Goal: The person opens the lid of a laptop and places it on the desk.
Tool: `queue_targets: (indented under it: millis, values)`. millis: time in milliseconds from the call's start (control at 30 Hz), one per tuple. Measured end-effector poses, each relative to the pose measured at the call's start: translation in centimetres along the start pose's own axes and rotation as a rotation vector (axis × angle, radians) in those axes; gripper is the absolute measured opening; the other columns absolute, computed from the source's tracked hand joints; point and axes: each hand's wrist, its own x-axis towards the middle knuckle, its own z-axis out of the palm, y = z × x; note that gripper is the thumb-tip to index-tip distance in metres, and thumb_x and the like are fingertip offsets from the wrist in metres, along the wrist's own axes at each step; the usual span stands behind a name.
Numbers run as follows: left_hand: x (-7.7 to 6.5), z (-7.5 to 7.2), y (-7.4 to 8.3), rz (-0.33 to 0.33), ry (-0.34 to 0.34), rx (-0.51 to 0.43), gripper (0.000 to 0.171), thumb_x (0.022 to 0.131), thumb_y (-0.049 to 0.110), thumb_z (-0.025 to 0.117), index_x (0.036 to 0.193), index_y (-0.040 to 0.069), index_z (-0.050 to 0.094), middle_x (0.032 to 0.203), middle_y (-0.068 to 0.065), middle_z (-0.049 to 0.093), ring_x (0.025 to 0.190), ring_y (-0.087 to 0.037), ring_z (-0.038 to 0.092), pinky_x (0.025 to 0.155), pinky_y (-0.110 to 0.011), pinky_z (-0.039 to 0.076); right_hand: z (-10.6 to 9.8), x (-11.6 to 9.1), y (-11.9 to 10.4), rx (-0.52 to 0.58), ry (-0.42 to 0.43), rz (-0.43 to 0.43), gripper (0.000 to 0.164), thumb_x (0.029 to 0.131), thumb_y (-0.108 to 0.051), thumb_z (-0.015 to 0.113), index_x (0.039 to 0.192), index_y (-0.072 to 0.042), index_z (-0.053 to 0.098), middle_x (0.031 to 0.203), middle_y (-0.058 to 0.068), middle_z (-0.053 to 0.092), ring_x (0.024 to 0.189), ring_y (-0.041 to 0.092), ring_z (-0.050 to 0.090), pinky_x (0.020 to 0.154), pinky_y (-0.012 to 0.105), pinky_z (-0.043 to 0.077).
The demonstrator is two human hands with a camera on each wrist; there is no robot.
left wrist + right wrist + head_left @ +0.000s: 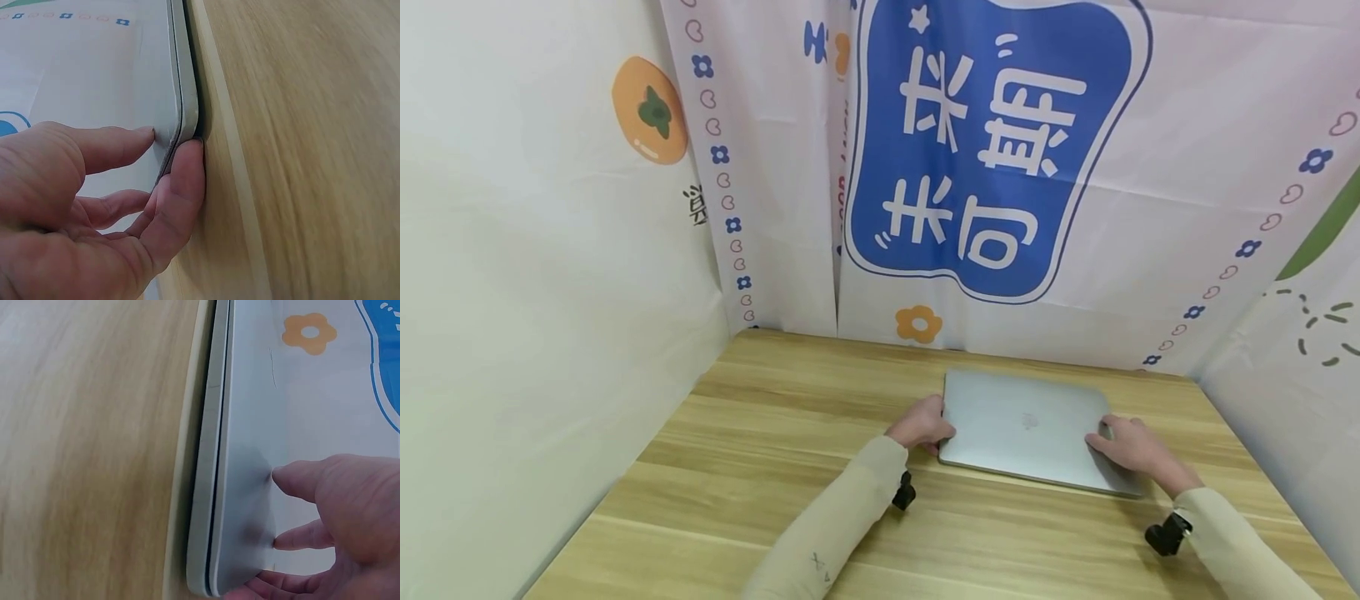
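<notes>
A silver laptop (1007,454), lid closed and an apple logo in its middle, lies on the wooden table (752,467). My left hand (922,423) grips its left side; in the left wrist view the thumb lies on the lid and curled fingers (184,181) reach round the corner to the underside. On the right side, my right hand (1133,448) holds the laptop with thumb and a finger on the lid. Other fingers of it bend at the edge in the right wrist view, their tips partly hidden behind the laptop (244,431).
A white printed cloth (790,208) with a blue panel hangs behind the table. Plain cloth walls stand at the left (550,333) and right (1292,417). A black wrist camera sits under each sleeve, one at the left (904,492) and one at the right (1168,534).
</notes>
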Motion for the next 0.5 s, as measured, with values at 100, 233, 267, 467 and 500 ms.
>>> queue_targets:
  millis: [100,233,267,467,500]
  values:
    - [0.0,-0.1,-0.3,-0.002,0.001,-0.003,0.051,0.087,0.0,0.063,0.136,-0.004,0.046,0.127,-0.022,0.056,0.051,-0.015,0.051,0.055,-0.034,0.059,0.1,0.0,-0.3,0.006,-0.001,-0.004,0.071,0.096,-0.039,0.057,0.132,0.021,0.043,0.126,0.044,0.051,0.102,0.044,0.058,0.088,0.06,0.049]
    - [-0.2,-0.4,-0.4,-0.013,0.0,0.01,0.053,0.087,0.0,0.062,0.137,-0.005,0.045,0.128,-0.023,0.056,0.051,-0.016,0.053,0.056,-0.034,0.06,0.2,0.0,-0.6,0.008,0.002,-0.014,0.069,0.096,-0.038,0.058,0.132,0.019,0.045,0.125,0.043,0.052,0.098,0.04,0.059,0.084,0.057,0.051]
    - [-0.3,-0.4,-0.4,-0.016,0.0,0.018,0.051,0.087,0.0,0.062,0.135,-0.004,0.046,0.125,-0.023,0.057,0.051,-0.016,0.054,0.056,-0.034,0.06,0.3,0.0,-0.7,0.009,0.003,-0.015,0.069,0.096,-0.038,0.059,0.132,0.019,0.045,0.126,0.042,0.052,0.097,0.039,0.059,0.084,0.056,0.052]
    - [-0.7,-1.0,-0.8,-0.015,0.0,0.012,0.05,0.087,-0.001,0.063,0.134,-0.004,0.046,0.118,-0.021,0.057,0.053,-0.017,0.055,0.055,-0.033,0.059,0.5,0.1,-1.2,0.024,0.009,-0.029,0.067,0.095,-0.036,0.06,0.132,0.018,0.045,0.127,0.042,0.052,0.101,0.041,0.059,0.086,0.057,0.052]
    - [-0.8,-1.1,-0.9,-0.009,0.001,0.01,0.048,0.086,-0.001,0.063,0.131,-0.005,0.048,0.115,-0.021,0.058,0.052,-0.018,0.055,0.055,-0.033,0.059,0.5,0.1,-1.3,0.027,0.008,-0.032,0.067,0.095,-0.036,0.06,0.132,0.018,0.046,0.126,0.042,0.052,0.1,0.041,0.059,0.085,0.057,0.052]
